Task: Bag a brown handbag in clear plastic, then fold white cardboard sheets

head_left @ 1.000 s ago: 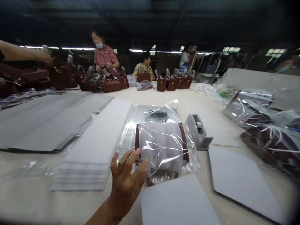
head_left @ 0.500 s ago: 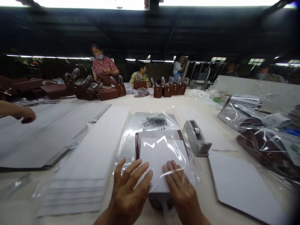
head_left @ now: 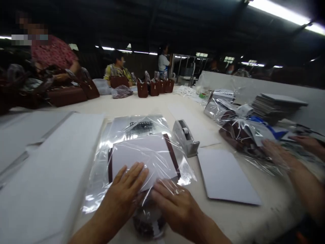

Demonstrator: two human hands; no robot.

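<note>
While beside plastic (head_left: pixel 147 149), tape dispenser (head_left: pixel 186 139) (grey)

A plastic bag (head_left: pixel 187 171) lay on the table (head_left: pixel 228 218), a flat sheet (head_left: pixel 142 156) under its film. The left hand (head_left: pixel 124 191) and right hand (head_left: pixel 177 205) were at its near end. To the right stood a tape dispenser (head_left: pixel 187 139), with a board (head_left: pixel 225 176) just beyond, nearer the person. Packing sheets (head_left: pixel 58 169) lay left. Behind stood a row of handbags (head_left: pixel 153 88); farther right, a wrapped handbag (head_left: pixel 235 135) lay before stacked boards (head_left: pixel 266 110).
</note>
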